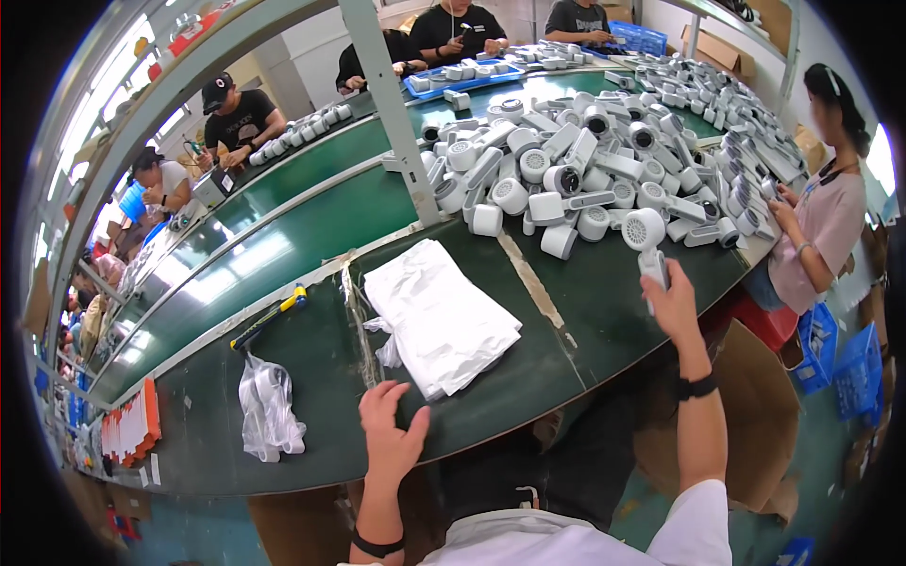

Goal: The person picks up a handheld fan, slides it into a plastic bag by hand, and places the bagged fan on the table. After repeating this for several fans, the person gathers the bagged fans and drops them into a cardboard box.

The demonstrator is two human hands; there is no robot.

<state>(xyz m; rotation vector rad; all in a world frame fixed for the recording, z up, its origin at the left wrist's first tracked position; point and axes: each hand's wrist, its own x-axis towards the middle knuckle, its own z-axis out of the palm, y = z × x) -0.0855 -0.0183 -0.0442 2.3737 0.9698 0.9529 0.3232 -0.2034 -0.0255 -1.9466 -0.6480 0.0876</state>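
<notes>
My right hand [670, 300] is closed round the handle of a white and grey hair dryer [645, 232], its round grille head pointing up. This dryer is at the near edge of a large heap of similar dryers [566, 160]. My left hand [391, 429] is empty, its fingers apart, over the front edge of the green table [528, 377]. Just beyond it lies a stack of thin white plastic bags [439, 316]. To the left, clear plastic wraps two pale handled pieces [269, 406], which look like dryers.
A yellow and black tool [269, 318] lies behind the wrapped pieces. Orange and white flat boxes [132, 424] stand at the far left. A metal post [392, 113] rises beyond the bags. Several people work around the green conveyor; one person [821, 189] stands at the right. Below are cardboard [736, 424] and blue crates [857, 370].
</notes>
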